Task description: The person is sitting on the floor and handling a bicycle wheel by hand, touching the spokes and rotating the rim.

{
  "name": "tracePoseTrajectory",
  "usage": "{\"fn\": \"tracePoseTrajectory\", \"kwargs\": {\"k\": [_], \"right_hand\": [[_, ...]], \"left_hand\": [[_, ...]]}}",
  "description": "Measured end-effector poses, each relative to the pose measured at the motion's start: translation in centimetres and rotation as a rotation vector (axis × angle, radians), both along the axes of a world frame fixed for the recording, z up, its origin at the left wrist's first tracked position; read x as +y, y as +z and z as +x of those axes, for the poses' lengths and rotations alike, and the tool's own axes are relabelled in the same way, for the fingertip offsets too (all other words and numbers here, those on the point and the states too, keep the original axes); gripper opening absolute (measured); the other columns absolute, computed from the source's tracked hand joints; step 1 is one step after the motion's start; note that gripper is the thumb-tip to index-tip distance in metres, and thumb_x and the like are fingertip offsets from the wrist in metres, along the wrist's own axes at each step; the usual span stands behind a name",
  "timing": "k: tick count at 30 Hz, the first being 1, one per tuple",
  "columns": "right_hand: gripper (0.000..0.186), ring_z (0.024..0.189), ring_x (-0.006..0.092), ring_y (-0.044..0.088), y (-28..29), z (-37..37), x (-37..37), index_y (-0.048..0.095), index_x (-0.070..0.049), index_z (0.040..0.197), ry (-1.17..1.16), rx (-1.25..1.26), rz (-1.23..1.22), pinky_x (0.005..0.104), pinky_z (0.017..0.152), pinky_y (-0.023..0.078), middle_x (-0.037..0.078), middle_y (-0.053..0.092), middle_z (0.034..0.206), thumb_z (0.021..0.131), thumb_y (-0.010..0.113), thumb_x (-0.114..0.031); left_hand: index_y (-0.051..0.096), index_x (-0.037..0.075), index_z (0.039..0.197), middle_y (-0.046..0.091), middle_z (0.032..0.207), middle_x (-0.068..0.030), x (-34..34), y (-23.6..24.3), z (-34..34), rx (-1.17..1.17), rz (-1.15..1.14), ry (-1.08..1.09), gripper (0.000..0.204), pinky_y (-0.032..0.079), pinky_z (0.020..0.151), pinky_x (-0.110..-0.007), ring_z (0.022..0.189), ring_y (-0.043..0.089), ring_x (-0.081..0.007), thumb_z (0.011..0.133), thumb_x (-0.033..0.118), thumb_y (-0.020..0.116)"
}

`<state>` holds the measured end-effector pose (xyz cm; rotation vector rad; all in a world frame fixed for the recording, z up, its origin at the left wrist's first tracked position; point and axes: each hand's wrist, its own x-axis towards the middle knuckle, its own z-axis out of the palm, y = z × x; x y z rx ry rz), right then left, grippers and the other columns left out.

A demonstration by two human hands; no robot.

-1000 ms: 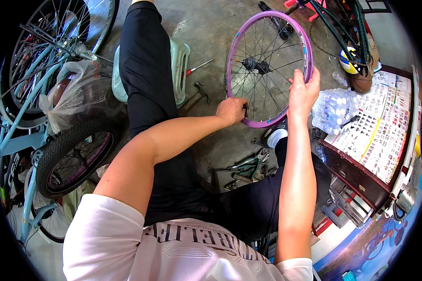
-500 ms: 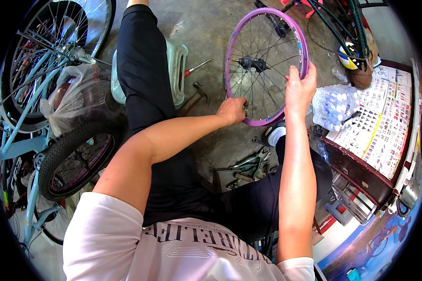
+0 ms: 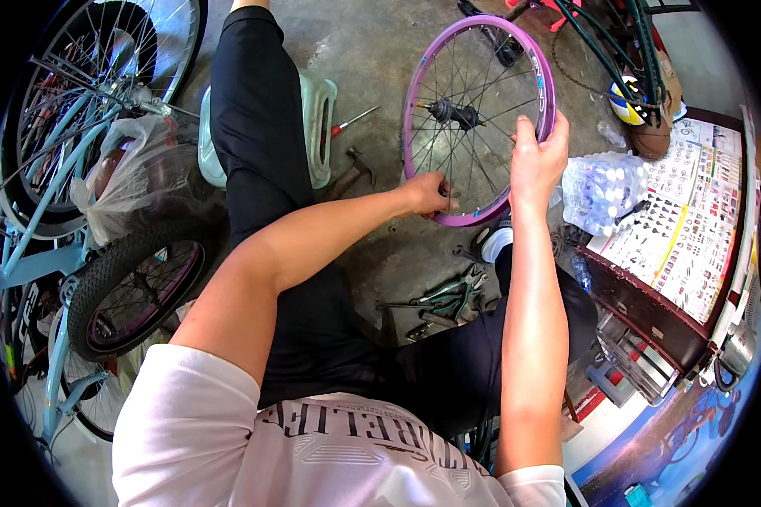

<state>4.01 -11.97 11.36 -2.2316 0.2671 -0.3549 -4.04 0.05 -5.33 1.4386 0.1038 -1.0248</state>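
A bicycle wheel (image 3: 455, 113) with a purple rim, dark spokes and a black hub, no tyre on it, stands tilted in front of me. My right hand (image 3: 539, 162) is closed around the right side of the rim, thumb on the inner face. At the lower left of the rim is my left hand (image 3: 427, 194), its fingers curled in at the spokes beside the rim edge. Part of the left hand's grip is hidden by the hand itself. Beneath the wheel lies the concrete floor (image 3: 372, 76).
Pliers and other tools (image 3: 448, 296) lie between my legs. A hammer (image 3: 361, 165) and a red-handled screwdriver (image 3: 347, 124) rest near a pale green stool (image 3: 320, 135). Bicycles (image 3: 38, 245) crowd the left. Packed bottles (image 3: 600, 193) stand right, beside a chart-covered cabinet (image 3: 659, 291).
My left hand has shifted slightly, its fingers reaching further in over the spokes. The wheel has moved a little to the left, and the rim marking near my right hand looks different.
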Motion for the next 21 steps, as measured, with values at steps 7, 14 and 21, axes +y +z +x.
{"fn": "tracePoseTrajectory", "kwargs": {"k": [7,14,21], "right_hand": [[0.042,0.083,0.0256,0.07,1.4,-0.3,0.3,0.062,0.003,0.125,-0.011,0.07,-0.001,0.0384,0.083,0.053,0.017,0.072,0.094,0.089,0.069,-0.018],[0.042,0.085,0.0277,0.071,0.4,-0.1,-0.2,0.062,0.003,0.125,-0.021,0.035,-0.043,0.0395,0.085,0.054,0.018,0.073,0.095,0.089,0.069,-0.019],[0.042,0.085,0.0297,0.072,0.6,0.1,-0.2,0.062,0.002,0.125,0.001,0.053,-0.019,0.0405,0.085,0.054,0.019,0.073,0.096,0.089,0.069,-0.019]], "left_hand": [[0.063,0.002,0.115,0.073,0.103,-0.0211,0.3,-1.1,-0.4,-0.469,0.29,-0.219,0.029,0.058,0.07,-0.049,0.085,0.074,-0.0346,0.092,0.018,0.066],[0.068,0.006,0.114,0.071,0.097,-0.0268,0.9,0.8,-1.3,-0.68,0.494,-0.279,0.028,0.055,0.082,-0.056,0.093,0.07,-0.0448,0.089,0.017,0.06],[0.063,-0.001,0.131,0.071,0.095,-0.0116,0.4,-0.3,0.3,0.138,-0.069,0.031,0.041,0.057,0.063,-0.038,0.071,0.07,-0.0216,0.093,0.015,0.07]]}}
